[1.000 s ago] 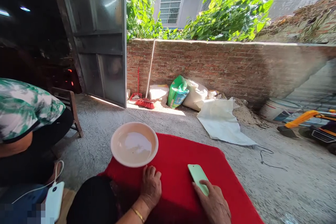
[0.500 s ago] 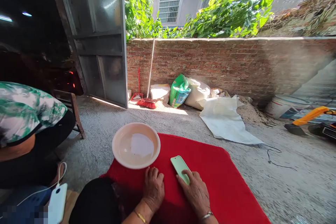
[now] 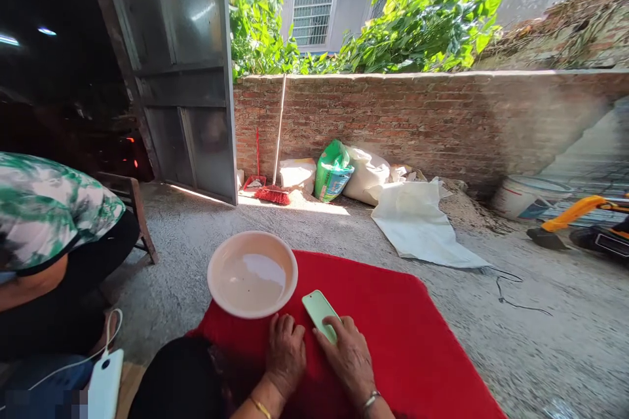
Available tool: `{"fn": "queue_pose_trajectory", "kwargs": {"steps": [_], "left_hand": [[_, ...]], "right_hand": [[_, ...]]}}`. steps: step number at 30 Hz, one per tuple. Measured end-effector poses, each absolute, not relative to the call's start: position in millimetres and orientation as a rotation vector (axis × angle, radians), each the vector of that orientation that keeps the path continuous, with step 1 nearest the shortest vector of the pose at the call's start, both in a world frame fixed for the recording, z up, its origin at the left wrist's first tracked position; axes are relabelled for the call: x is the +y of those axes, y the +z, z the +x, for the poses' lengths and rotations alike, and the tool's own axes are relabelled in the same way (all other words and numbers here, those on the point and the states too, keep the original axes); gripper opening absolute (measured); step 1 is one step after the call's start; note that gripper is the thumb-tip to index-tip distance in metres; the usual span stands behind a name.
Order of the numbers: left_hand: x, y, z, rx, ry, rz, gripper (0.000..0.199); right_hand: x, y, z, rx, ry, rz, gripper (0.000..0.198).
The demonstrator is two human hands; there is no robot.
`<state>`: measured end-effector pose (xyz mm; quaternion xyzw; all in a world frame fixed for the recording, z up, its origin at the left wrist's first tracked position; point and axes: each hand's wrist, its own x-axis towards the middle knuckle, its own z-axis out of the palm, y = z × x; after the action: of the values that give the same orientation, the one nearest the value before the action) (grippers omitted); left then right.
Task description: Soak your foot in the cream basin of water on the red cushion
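Note:
A red cloth [image 3: 393,314] with a fuzzy-looking surface spreads out in front of me. My right hand [image 3: 350,352] grips a flat, light green oblong piece [image 3: 318,309], fingers and thumb along its near end. The piece has rounded corners and a small hole near its far end; its underside, against the cloth, is hidden. Left of it, my left hand [image 3: 286,350] rests palm down on the cloth, its slightly bent fingers a little apart. Just beyond those fingertips stands a pale pink basin [image 3: 219,294] with water in it, over the cloth's far left corner.
At the left a person [image 3: 54,209] bends forward by a wooden chair [image 3: 142,222]. A white device with a cable [image 3: 105,380] lies near my left knee. Farther off are a red broom [image 3: 272,194], filled sacks [image 3: 334,170], a white sheet [image 3: 417,222], a bucket [image 3: 525,196] and a yellow-armed toy digger [image 3: 574,213].
My right hand has slid left over the cloth with the light green piece, closer to the basin and my left hand. My left hand stays in place.

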<state>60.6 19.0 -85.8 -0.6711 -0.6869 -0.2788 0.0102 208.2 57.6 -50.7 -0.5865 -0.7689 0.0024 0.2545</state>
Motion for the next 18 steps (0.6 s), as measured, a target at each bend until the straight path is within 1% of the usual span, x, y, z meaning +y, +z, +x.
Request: {"fn": "queue_pose_trajectory", "kwargs": {"steps": [2, 5, 8, 11, 13, 18], "left_hand": [[18.9, -85.3, 61.2, -2.152, -0.885, -2.097, 0.022], [16.7, -79.8, 62.4, -2.218, -0.87, -2.136, 0.021], [14.1, -73.3, 63.1, -2.266, -0.854, -2.18, 0.02], [13.1, -70.5, 62.5, -2.269, -0.841, -2.202, 0.021], [13.4, -70.9, 61.5, -2.274, -0.829, -2.197, 0.022], [15.8, -77.7, 59.0, -2.231, -0.859, -2.161, 0.025]], "right_hand": [[61.3, -51.0, 207.7, -2.11, -0.014, -1.593, 0.026], [68.4, -48.6, 231.7, -2.055, 0.002, -1.768, 0.029], [73.0, -42.6, 267.6, -1.92, 0.074, -1.988, 0.039], [71.8, -37.0, 289.3, -1.796, 0.115, -2.103, 0.049], [69.0, -35.9, 287.9, -1.775, 0.117, -2.081, 0.046], [63.9, -42.3, 241.4, -1.943, 0.064, -1.769, 0.028]]}}
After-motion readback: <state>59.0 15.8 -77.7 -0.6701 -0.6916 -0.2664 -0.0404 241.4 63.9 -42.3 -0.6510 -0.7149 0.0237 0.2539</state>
